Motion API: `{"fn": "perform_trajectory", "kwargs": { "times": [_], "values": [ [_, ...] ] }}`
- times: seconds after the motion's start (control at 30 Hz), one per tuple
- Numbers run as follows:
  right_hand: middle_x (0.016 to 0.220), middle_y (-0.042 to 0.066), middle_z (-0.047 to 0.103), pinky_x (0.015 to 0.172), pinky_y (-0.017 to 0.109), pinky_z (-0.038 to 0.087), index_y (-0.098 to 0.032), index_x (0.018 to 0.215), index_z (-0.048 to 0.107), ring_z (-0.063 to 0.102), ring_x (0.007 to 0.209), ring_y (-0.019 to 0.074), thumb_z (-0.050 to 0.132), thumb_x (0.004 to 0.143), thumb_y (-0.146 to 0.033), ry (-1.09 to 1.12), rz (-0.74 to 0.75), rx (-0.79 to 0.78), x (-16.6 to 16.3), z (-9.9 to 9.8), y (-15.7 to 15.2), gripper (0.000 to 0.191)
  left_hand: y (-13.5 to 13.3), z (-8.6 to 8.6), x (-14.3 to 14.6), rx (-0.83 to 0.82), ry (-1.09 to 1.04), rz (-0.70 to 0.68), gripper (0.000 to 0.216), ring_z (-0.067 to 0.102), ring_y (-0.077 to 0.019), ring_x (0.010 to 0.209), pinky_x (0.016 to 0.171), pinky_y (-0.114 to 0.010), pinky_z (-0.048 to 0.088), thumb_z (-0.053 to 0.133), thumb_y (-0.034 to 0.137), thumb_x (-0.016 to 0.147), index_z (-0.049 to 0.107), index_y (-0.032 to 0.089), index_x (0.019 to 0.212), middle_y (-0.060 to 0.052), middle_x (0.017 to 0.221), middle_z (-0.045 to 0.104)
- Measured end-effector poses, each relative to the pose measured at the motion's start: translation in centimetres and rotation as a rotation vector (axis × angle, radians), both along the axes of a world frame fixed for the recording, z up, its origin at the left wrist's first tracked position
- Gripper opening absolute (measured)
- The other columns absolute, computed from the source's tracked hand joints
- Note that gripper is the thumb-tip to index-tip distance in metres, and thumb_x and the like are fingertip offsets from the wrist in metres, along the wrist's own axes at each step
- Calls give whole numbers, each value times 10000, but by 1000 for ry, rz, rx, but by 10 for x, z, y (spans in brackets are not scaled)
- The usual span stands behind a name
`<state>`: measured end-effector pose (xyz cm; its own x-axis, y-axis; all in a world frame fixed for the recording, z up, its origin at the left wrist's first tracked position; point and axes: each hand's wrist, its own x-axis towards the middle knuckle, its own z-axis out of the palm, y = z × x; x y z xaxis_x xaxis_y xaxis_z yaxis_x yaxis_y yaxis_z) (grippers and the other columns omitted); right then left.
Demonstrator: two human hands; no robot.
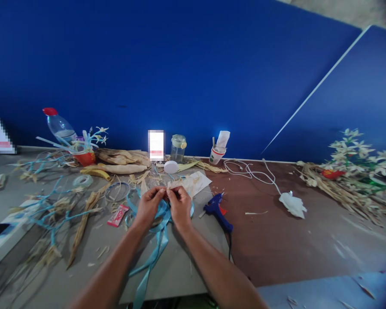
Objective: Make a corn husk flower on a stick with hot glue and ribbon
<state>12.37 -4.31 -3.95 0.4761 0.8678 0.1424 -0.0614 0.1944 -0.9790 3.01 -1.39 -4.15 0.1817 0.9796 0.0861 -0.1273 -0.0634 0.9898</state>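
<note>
My left hand and my right hand meet over the table, fingertips pinched close together. A small pale piece of dried husk shows at the fingertips, partly hidden by the fingers. Light-blue satin ribbon lies beneath both hands and trails down to the table's front edge. To the right of my right hand rests a blue glue gun. A crumpled white paper lies just behind it. Left of my left hand are a red-and-white packet and a thin wire ring.
Blue-wrapped branches and a long dried husk spread over the left side. At the back stand a red cup, a glass jar and a white cup. A white cable and white flowers are at right.
</note>
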Motion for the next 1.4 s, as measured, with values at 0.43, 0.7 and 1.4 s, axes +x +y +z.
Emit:
{"fn": "perform_trajectory", "kwargs": {
  "times": [0.43,0.7,1.4],
  "values": [
    [698,-5,559,673,243,431,-183,658,560,531,695,134,564,763,-240,-285,-20,168,1,3,-4,120,10,-16,-5,-200,-302,-243,210,468,-95,564,581,-232,375,709,324,665,638,127,683,3,608,556],
    [693,-6,558,660,241,444,-186,668,539,541,712,140,567,747,-256,-272,-1,113,3,1,-1,109,8,-13,-3,-135,-178,-199,193,502,-112,611,614,-233,400,674,326,705,626,140,714,-2,659,581],
    [594,-10,595,609,238,430,-165,631,595,541,590,132,593,663,-288,-147,76,-103,16,-1,9,127,7,-4,-1,-11,-76,-92,255,593,-151,767,759,-284,453,725,302,644,662,172,854,-16,797,674]
  ]
}}
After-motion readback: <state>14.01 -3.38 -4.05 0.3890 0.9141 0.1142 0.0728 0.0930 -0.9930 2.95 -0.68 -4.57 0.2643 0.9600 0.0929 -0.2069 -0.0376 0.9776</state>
